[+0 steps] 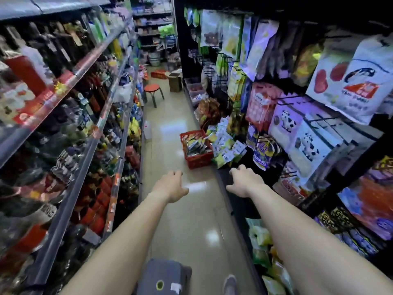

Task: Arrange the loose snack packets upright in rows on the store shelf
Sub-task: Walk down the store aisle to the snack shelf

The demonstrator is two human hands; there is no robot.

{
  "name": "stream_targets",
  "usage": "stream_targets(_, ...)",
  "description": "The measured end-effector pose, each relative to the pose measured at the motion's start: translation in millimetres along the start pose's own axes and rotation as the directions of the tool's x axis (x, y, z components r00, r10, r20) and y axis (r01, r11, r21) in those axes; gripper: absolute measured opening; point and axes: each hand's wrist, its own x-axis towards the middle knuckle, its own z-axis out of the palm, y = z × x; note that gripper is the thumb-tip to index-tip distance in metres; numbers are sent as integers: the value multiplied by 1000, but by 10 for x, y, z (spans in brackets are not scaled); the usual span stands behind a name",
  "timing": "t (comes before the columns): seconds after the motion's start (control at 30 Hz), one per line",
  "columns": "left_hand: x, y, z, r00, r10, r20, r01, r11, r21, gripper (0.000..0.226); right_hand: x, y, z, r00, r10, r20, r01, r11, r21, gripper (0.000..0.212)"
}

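I stand in a narrow store aisle with both arms stretched forward. My left hand (171,184) hovers over the floor, fingers apart and holding nothing. My right hand (244,180) is also empty with spread fingers, above the dark edge of the bottom shelf (234,209) on the right. Ahead on the floor sits a red plastic basket (198,160) filled with snack packets (194,145). Beside it, loose green and white snack packets (225,143) lie piled and tilted on the low right shelf.
Shelves of bottles and boxes (63,124) line the left. Hanging snack bags (308,124) on pegs fill the right. A grey stool (163,277) is at my feet. Farther down stand a red stool (152,90), a cardboard box (175,81) and a white jug (147,129).
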Motion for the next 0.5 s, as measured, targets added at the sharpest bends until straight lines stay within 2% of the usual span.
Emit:
stream_targets(0.23,1351,486,-383,1000,1,20,-1,1000,-18,73,1243,478,-528,998,50,40,-53,996,76,61)
stream_targets(0.5,2665,969,-590,989,126,74,-129,991,26,69,2092,916,-751,988,150,49,-156,975,158,62)
